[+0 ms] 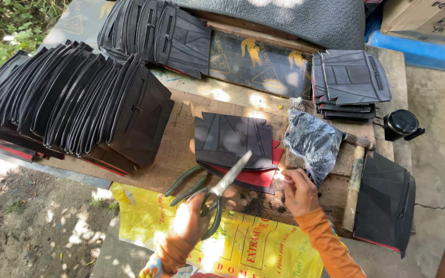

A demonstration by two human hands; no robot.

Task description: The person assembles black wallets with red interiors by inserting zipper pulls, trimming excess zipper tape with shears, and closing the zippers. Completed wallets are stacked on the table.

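Scissors (222, 188) clamped in left hand (189, 221), blades shut.
Right hand (298, 193), apart, fingertips touching black fabric pieces (235, 141) on workbench (191, 103).

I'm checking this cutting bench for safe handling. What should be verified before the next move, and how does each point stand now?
1. Scissors firmly in left hand: ok.
2. Blades shut: ok, they look closed.
3. Right hand clear of the blades: ok, apart.
4. Black-and-red panel flat on the bench: ok.
5. Green pliers out of the way: not ok, beside the scissors.
6. Right fingers holding anything: cannot tell.
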